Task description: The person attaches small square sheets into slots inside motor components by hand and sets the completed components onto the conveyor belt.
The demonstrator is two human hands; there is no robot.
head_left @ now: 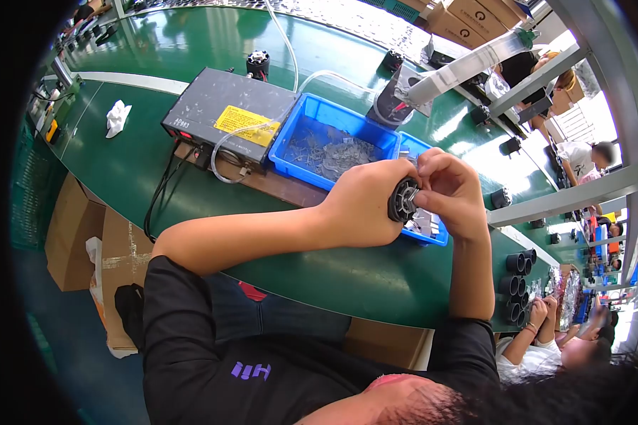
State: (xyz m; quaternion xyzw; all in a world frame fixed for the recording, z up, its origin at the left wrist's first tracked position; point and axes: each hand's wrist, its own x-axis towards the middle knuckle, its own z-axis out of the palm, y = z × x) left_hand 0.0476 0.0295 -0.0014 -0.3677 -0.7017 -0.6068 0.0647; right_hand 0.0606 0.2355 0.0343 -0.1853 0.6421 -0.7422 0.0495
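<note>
The part is held up between the two hands, in front of the wearer and over the tabletop, and its open face is turned toward about 3 o'clock. The left hand lies on its 9 o'clock side, curled around the body with the fingers closed firmly, so it has the main hold. The right hand is at 3 o'clock, bent in with thumb and fingertips drawn close together right at the face; whether they pinch a small piece there, I cannot tell. Both hands are at the part, the left wrapped around it, the right meeting only its front. The part's axis seems to run roughly from 9 to 3 o'clock, though its length is hidden in the left palm. It looks round and black, with a thick rim, pale spoke-like bits ringed inside and a darker middle. The big bin, holding clear scraps, sits toward 11 o'clock from it; the small bin shows at about 5 o'clock.
</note>
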